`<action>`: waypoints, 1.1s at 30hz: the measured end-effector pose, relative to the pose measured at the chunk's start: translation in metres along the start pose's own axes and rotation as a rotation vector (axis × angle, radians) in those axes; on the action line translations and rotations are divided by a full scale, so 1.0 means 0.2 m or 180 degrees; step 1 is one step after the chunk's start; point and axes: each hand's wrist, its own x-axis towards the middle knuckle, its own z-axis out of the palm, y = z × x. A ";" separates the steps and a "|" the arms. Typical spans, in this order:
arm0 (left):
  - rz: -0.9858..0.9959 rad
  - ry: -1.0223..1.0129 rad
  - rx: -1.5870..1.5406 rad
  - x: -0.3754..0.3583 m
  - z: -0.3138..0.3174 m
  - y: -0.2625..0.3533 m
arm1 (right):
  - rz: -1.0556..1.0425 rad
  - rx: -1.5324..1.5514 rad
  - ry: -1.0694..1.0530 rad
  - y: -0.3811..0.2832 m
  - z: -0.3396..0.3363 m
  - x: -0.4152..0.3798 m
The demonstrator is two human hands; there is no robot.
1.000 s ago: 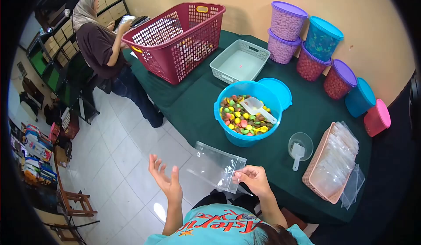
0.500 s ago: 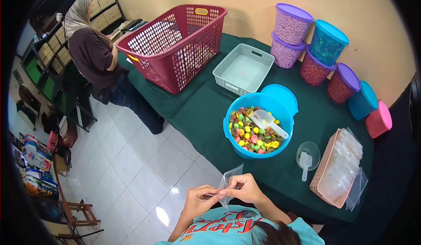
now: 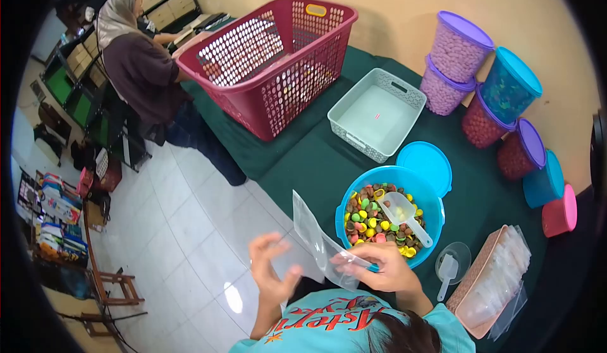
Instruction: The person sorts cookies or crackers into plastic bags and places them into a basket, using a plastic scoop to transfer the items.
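Note:
My right hand [image 3: 382, 267] pinches a clear plastic bag [image 3: 316, 236] by its lower right part, in front of the blue tub. The bag stands up and leans to the left, and nothing shows inside it. Just left of the bag, my left hand [image 3: 272, 267] is apart from it, thumb and fingers spread and slightly blurred. Beyond my right hand is the round blue tub [image 3: 343, 209], filled with brown, yellow, green and pink candies [image 3: 373, 217]. A clear scoop [image 3: 404, 214] rests on the candies.
A blue lid [image 3: 430, 163] lies behind the tub, near a pale grey basket [image 3: 379, 116]. A large maroon basket [image 3: 272, 94] stands farther left. Several lidded tubs [image 3: 455, 46] line the wall. At right are a small cup with a scoop [image 3: 447, 269] and a pink basket of bags [image 3: 490, 283]. A person [image 3: 142, 68] stands behind.
My left hand has let go of the bag and moved left, its fingers opening. My right hand has moved right with the bag, which now stands unfolded. The view has shifted a little.

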 end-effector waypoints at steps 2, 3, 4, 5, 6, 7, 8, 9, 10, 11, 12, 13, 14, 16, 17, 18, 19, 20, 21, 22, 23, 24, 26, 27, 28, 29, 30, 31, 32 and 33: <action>-0.0500 0.0450 -0.0157 0.05 0.04 -0.04 | 0.0146 0.0301 -0.0020 0.00 -0.06 -0.02; -0.0964 0.0297 -0.0526 0.09 0.05 -0.06 | 0.0053 0.0298 -0.0171 -0.03 -0.11 -0.01; -0.1412 0.0137 -0.0902 0.11 0.05 -0.08 | -0.0058 0.0296 -0.0307 -0.04 -0.14 -0.02; -0.1437 0.0121 -0.0876 0.12 0.01 -0.12 | -0.0039 0.0329 -0.0296 -0.04 -0.16 -0.03; -0.1920 -0.0686 -0.0988 0.14 -0.05 -0.17 | 0.0098 0.0486 -0.0133 -0.04 -0.17 -0.05; -0.2392 -0.1514 -0.1091 0.15 -0.07 -0.20 | 0.0233 0.0644 0.0043 -0.03 -0.19 -0.06; -0.2163 -0.1422 -0.1611 0.17 -0.05 -0.21 | 0.0118 0.0508 0.0273 -0.01 -0.21 -0.07; -0.2197 -0.1498 -0.1597 0.19 -0.05 -0.22 | 0.0127 0.0392 0.0668 -0.02 -0.22 -0.08; -0.2109 -0.1658 -0.1617 0.22 -0.06 -0.21 | 0.0240 0.0562 0.0810 -0.01 -0.24 -0.09; -0.2009 -0.1827 -0.1654 0.25 -0.05 -0.21 | 0.0341 0.0722 0.0964 0.01 -0.25 -0.11; -0.2126 -0.1914 -0.1787 0.28 -0.04 -0.22 | 0.0344 0.0717 0.1072 0.03 -0.26 -0.13; -0.2131 -0.2026 -0.1816 0.31 -0.02 -0.23 | 0.0361 0.0694 0.1090 0.05 -0.28 -0.14; -0.2110 -0.2169 -0.1751 0.35 0.01 -0.24 | 0.0370 0.0671 0.1118 0.06 -0.28 -0.15; -0.2062 -0.2450 -0.1698 0.41 0.04 -0.29 | 0.0410 0.0818 0.1480 0.06 -0.25 -0.15; -0.1992 -0.2705 -0.1691 0.44 0.05 -0.34 | 0.0457 0.0982 0.1720 0.06 -0.23 -0.15; -0.1912 -0.2966 -0.1686 0.48 0.07 -0.37 | 0.0294 0.0906 0.1813 0.10 -0.22 -0.15; -0.1885 -0.3120 -0.1709 0.52 0.11 -0.36 | 0.0258 0.0901 0.1963 0.11 -0.20 -0.15; -0.1815 -0.2789 -0.1610 0.55 0.16 -0.33 | 0.0274 0.0965 0.2101 0.11 -0.19 -0.15; -0.1746 -0.2447 -0.1520 0.58 0.20 -0.31 | 0.0293 0.1026 0.2230 0.10 -0.17 -0.14; -0.0889 -0.2301 -0.1069 0.62 0.24 -0.30 | 0.0501 0.0889 0.2430 0.08 -0.15 -0.12; -0.0032 -0.2096 -0.0641 0.67 0.26 -0.30 | 0.0483 0.0873 0.2552 0.07 -0.13 -0.10; 0.0508 -0.1973 -0.0735 0.71 0.28 -0.31 | 0.0446 0.0764 0.2644 0.08 -0.10 -0.08; 0.1179 -0.2664 -0.0700 0.78 0.29 -0.16 | 0.0700 0.0554 0.2769 0.06 -0.06 -0.04; 0.1847 -0.3232 -0.0599 0.79 0.32 -0.11 | 0.0701 0.0543 0.2836 0.06 -0.03 -0.01; 0.2152 -0.3670 -0.0310 0.77 0.36 -0.10 | 0.0699 0.0602 0.2812 0.06 0.00 0.02; 0.2464 -0.4092 0.0001 0.75 0.40 -0.08 | 0.0694 0.0664 0.2780 0.07 0.03 0.04; 0.2640 -0.4285 0.0161 0.74 0.43 -0.09 | 0.0595 0.0633 0.2764 0.10 0.06 0.07; 0.2669 -0.4302 0.0129 0.72 0.44 -0.13 | 0.0587 0.0624 0.2807 0.10 0.08 0.09; 0.2625 -0.4414 -0.0067 0.70 0.45 -0.18 | 0.0499 0.0669 0.2864 0.10 0.10 0.11; 0.2578 -0.4532 -0.0265 0.70 0.46 -0.22 | 0.0411 0.0715 0.2927 0.10 0.13 0.14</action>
